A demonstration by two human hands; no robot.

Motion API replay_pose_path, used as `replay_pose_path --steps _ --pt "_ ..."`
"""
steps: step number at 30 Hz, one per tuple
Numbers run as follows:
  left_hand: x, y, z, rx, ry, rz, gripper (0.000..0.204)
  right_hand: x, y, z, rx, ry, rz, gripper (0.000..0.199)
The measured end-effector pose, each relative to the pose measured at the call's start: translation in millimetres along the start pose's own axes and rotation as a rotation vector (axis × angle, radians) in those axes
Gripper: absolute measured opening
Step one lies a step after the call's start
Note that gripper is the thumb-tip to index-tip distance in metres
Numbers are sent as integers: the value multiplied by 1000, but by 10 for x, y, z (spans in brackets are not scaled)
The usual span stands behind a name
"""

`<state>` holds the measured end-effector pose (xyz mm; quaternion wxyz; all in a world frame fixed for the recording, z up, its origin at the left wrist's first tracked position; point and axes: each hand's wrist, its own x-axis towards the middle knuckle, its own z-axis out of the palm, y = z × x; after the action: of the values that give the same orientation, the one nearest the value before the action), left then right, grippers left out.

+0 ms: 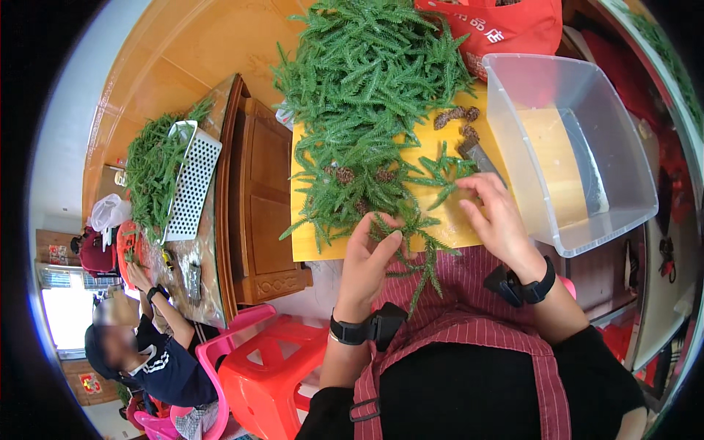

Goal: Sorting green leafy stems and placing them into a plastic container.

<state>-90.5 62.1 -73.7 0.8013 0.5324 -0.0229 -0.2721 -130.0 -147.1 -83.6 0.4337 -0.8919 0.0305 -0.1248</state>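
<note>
My left hand pinches a green artificial pine sprig between thumb and fingers at the table's front edge. The sprig's branches spread to the right, some hanging past the edge. To its right, my right hand has thumb and index finger apart. Its fingertips are beside another green pine sprig; whether they touch it I cannot tell. Behind my left hand, a cluster of pine sprigs with brown pine cones lies on the yellow tabletop.
A large heap of pine sprigs covers the far table. Loose pine cones lie near a clear plastic bin; a red bag is behind. At left, a person works beside a white basket. A red stool stands nearby.
</note>
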Motion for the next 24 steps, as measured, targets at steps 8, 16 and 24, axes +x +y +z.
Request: replay_pose_path --steps 8,16,24 --pt "119 -7 98 -62 6 -55 14 304 327 224 -270 302 -78 30" --pt "203 -74 113 28 45 135 12 698 481 302 -477 308 89 21" --pt "237 -42 52 347 -41 138 15 907 436 333 -597 274 142 9"
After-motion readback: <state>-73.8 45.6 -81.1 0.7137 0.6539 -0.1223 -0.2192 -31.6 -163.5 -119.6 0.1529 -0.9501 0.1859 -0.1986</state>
